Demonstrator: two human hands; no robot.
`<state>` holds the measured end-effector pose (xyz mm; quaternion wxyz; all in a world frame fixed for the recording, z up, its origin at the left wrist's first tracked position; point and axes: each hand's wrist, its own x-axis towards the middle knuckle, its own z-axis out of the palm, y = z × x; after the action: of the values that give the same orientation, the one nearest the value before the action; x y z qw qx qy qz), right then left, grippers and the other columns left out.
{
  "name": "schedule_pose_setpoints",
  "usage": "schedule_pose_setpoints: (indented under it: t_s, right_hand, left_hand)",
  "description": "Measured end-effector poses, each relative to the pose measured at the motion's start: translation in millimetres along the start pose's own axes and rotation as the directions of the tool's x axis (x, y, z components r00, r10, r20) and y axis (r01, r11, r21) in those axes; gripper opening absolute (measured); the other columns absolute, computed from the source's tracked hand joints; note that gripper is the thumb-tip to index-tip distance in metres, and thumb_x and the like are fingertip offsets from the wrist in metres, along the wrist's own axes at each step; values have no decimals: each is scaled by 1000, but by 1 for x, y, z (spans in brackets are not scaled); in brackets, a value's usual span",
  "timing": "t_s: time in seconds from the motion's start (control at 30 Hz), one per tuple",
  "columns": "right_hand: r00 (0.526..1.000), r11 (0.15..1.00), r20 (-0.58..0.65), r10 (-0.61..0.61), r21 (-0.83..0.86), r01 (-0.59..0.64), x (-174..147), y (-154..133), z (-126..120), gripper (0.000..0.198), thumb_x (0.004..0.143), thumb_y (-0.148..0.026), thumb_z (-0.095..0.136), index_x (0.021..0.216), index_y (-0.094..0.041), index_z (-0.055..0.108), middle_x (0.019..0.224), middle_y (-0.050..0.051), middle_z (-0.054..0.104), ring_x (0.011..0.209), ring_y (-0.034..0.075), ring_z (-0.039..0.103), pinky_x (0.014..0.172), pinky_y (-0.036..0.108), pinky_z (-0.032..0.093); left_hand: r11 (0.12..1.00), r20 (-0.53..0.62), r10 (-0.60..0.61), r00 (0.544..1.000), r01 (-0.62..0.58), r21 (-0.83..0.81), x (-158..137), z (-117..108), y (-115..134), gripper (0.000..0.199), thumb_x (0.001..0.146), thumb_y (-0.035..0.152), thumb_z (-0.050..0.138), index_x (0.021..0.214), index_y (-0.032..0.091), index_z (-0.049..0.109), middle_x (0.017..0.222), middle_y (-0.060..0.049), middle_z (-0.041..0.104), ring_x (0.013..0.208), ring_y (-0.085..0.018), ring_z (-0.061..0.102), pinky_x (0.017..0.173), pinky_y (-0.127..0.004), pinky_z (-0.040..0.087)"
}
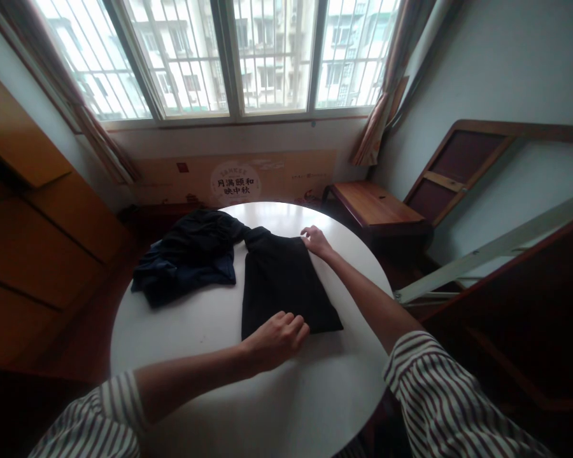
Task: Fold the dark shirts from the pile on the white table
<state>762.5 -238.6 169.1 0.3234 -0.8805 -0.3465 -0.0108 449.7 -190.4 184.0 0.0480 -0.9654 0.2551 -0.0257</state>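
A black garment (286,286) lies folded into a rough rectangle on the white round table (181,356). Its exact kind does not show. My left hand (277,340) is at the near edge of the cloth, fingers curled down over it; the fingertips are partly hidden. At the far right corner, my right hand (316,242) pinches the edge of the same garment, with a finger lifted. To the left, a loose heap of dark clothes (191,254), black over navy, rests on the table and touches the folded garment at its far end.
A wooden bench (379,203) stands beyond the table on the right, close to a folded wooden frame (453,172) against the wall. Wooden cabinets (42,229) line the left side. A barred window (267,57) with curtains fills the far wall.
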Motion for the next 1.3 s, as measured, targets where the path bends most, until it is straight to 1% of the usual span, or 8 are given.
schedule_pose_setpoints:
  t_s: [0.17,0.3,0.5,0.73,0.93,1.07,1.2,1.3]
  right_hand:
    - [986,992,167,-3,126,-18,-6,-7,-4,14,87,-20,63,92,-12,73,71,4,66,61,13,60,63,24,50]
    - [966,981,257,-19,194,-32,-10,-15,-4,22,88,-32,64,91,-12,73,63,1,65,51,10,54,52,20,45]
    - [986,985,168,-7,171,-22,-7,-17,-8,27,89,-37,61,93,-11,69,68,1,66,57,11,56,54,20,45]
    - [997,1000,79,13,-25,-11,-6,-14,-7,8,81,-18,67,85,-14,72,79,6,68,73,16,61,69,24,48]
    - [976,974,79,-201,-90,208,3,-59,11,19,91,-21,58,98,-11,72,98,12,63,84,19,60,81,29,46]
    - [926,931,160,-343,-76,357,22,-100,29,20,90,-33,65,101,-19,74,110,11,59,106,24,53,91,34,44]
    - [912,924,249,-327,-118,363,38,-122,49,45,74,-48,81,112,-25,72,123,14,51,119,36,42,96,51,39]
    - [909,926,304,-287,-156,344,43,-125,61,41,70,-45,84,104,-24,75,118,15,53,117,38,42,95,55,37]
  left_hand:
    - [999,-52,-48,997,49,9,6,4,4,39,96,12,42,136,13,44,106,-11,59,88,-24,56,74,-37,44]
    - [998,-34,-44,998,45,31,29,9,5,39,97,12,39,135,7,46,106,-14,60,88,-24,57,71,-37,45]
    - [999,-40,39,998,-38,20,36,12,2,40,96,11,40,136,6,43,106,-14,60,88,-23,58,70,-35,48]
    - [999,-28,46,999,-46,5,28,11,5,43,96,12,41,139,10,40,110,-13,59,92,-23,58,74,-36,47]
    - [983,11,-173,985,174,-60,-18,0,8,17,100,27,43,109,17,53,99,-9,59,88,-23,58,73,-35,45]
    - [935,82,-341,937,347,-69,-69,1,-7,29,101,44,42,93,18,53,86,-7,60,77,-23,60,70,-35,44]
    - [891,152,-444,883,453,-28,-97,9,-24,28,100,43,44,96,17,54,87,-7,63,75,-22,63,69,-34,45]
    - [919,165,-387,907,394,-5,-101,15,-32,15,101,28,44,95,18,53,87,-7,62,72,-21,63,68,-34,45]
